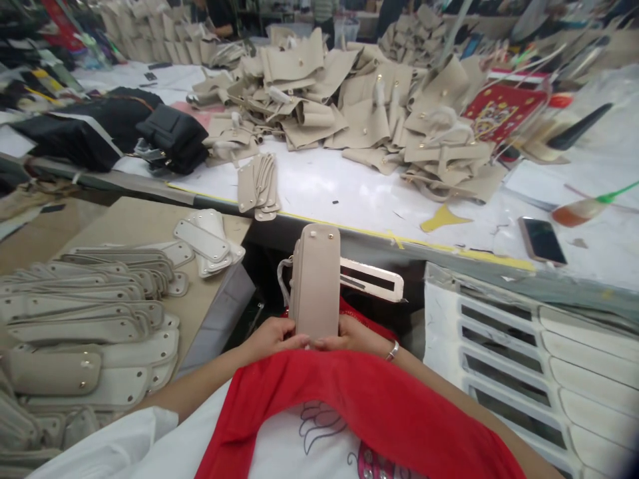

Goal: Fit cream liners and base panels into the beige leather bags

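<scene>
Close to my body, a beige leather bag part stands upright, its rounded end with two metal studs pointing away from me. My left hand is closed on its near left corner, thumb toward the middle. My right hand is closed at the near right corner; the apron hides some fingertips. A looped strip or cord hangs at the part's left side. From behind its right side juts a pale slotted strip with a long rectangular opening.
Rows of studded beige strips cover the board at left. On the white worktable lie strips, a heap of beige bag pieces, a black bag, a phone and a glue bottle. Slotted panels lie at right.
</scene>
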Action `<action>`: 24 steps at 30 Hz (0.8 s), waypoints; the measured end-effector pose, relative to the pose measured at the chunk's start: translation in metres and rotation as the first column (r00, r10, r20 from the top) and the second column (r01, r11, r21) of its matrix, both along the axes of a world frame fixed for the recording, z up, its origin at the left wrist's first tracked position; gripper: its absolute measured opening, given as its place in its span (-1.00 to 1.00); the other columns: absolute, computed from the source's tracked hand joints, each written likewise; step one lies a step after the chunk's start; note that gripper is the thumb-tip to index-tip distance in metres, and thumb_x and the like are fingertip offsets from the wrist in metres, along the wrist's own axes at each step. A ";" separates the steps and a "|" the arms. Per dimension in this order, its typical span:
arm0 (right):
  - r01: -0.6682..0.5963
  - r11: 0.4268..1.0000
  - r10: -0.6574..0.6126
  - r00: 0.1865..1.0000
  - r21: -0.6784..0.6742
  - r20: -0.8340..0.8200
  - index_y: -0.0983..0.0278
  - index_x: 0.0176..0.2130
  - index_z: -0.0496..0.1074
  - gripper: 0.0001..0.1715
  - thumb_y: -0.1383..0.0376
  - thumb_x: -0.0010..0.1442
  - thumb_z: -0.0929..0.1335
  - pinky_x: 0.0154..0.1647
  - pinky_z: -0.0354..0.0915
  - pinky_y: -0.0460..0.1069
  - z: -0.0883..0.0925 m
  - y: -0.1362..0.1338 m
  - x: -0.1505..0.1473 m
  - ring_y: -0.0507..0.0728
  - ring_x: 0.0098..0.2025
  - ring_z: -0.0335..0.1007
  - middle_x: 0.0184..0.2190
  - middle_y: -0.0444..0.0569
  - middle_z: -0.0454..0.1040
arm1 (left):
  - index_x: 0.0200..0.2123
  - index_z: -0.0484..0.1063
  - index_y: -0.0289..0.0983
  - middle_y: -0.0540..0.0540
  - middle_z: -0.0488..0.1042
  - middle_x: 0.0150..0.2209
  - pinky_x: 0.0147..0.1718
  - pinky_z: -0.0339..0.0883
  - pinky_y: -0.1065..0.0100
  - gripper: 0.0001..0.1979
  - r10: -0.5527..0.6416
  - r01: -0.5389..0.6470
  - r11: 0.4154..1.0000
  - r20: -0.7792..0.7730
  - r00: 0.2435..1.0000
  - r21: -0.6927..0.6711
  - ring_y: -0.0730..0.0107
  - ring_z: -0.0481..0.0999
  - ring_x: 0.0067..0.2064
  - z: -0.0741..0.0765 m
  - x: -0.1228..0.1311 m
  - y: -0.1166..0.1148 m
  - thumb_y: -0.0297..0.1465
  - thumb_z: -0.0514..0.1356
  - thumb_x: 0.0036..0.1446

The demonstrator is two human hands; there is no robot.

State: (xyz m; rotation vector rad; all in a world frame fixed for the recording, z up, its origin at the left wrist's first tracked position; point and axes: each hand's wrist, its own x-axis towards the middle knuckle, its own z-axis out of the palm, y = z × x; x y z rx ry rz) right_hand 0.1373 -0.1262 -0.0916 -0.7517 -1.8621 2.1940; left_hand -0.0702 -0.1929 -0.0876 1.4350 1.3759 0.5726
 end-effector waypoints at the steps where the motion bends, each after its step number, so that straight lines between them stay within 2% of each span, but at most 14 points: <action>1: 0.008 1.000 -0.008 1.000 0.004 -0.005 0.39 -0.09 0.43 -0.48 0.10 0.03 0.39 -0.13 0.33 0.04 0.000 -0.001 0.000 0.18 -0.15 0.41 -0.19 0.05 0.50 | -0.61 0.37 -0.36 0.04 0.21 -0.65 -0.62 0.02 0.49 -0.65 -0.027 0.027 1.000 -0.028 0.999 0.005 0.51 0.15 -0.56 0.001 0.000 0.000 -0.17 0.16 -0.01; 3: 0.042 0.999 -0.042 0.999 0.020 -0.010 0.40 -0.06 0.41 -0.48 0.12 0.07 0.37 -0.09 0.31 0.04 0.000 -0.004 0.002 0.20 -0.10 0.39 -0.14 0.09 0.48 | -0.60 0.35 -0.35 0.03 0.21 -0.63 -0.60 0.03 0.49 -0.61 -0.050 0.052 0.998 -0.074 0.996 0.032 0.50 0.15 -0.55 0.003 0.001 -0.001 -0.15 0.09 0.05; 9: 0.176 0.983 -0.174 0.983 0.044 -0.051 0.40 -0.02 0.32 -0.44 0.04 0.14 0.29 -0.09 0.29 0.06 -0.003 -0.010 0.002 0.20 -0.07 0.36 -0.07 0.13 0.42 | -0.50 0.40 -0.36 0.01 0.31 -0.56 -0.51 0.16 0.47 -0.61 0.042 -0.041 0.996 -0.015 0.999 0.080 0.46 0.25 -0.50 0.004 0.005 -0.001 -0.14 0.05 0.10; 17: 0.308 0.938 -0.308 0.951 0.159 -0.025 0.38 -0.20 0.38 -0.45 -0.05 0.13 0.26 -0.35 0.24 -0.07 0.009 -0.007 -0.004 0.06 -0.34 0.30 -0.31 0.01 0.43 | -0.36 0.46 -0.39 -0.07 0.44 -0.45 -0.43 0.25 0.42 -0.64 0.018 -0.022 0.999 0.140 0.990 0.023 0.38 0.37 -0.41 0.019 0.007 0.010 -0.15 0.14 0.04; 20: 0.348 0.929 -0.347 0.937 0.131 -0.025 0.38 -0.25 0.38 -0.46 -0.06 0.10 0.28 -0.43 0.18 -0.10 0.015 -0.006 -0.006 0.01 -0.41 0.23 -0.40 -0.04 0.39 | -0.32 0.45 -0.40 -0.10 0.47 -0.40 -0.37 0.29 0.39 -0.61 0.060 -0.056 0.998 0.232 0.971 -0.023 0.32 0.42 -0.35 0.021 0.009 0.013 -0.14 0.13 0.06; 24: 0.383 0.923 -0.381 0.923 0.024 -0.058 0.36 -0.21 0.36 -0.46 -0.05 0.05 0.31 -0.43 0.18 -0.11 0.018 -0.006 -0.010 0.00 -0.42 0.22 -0.38 -0.06 0.39 | -0.23 0.45 -0.40 -0.14 0.50 -0.32 -0.29 0.33 0.33 -0.58 0.100 -0.081 0.994 0.324 0.941 -0.070 0.25 0.46 -0.27 0.013 0.009 0.017 -0.13 0.16 0.04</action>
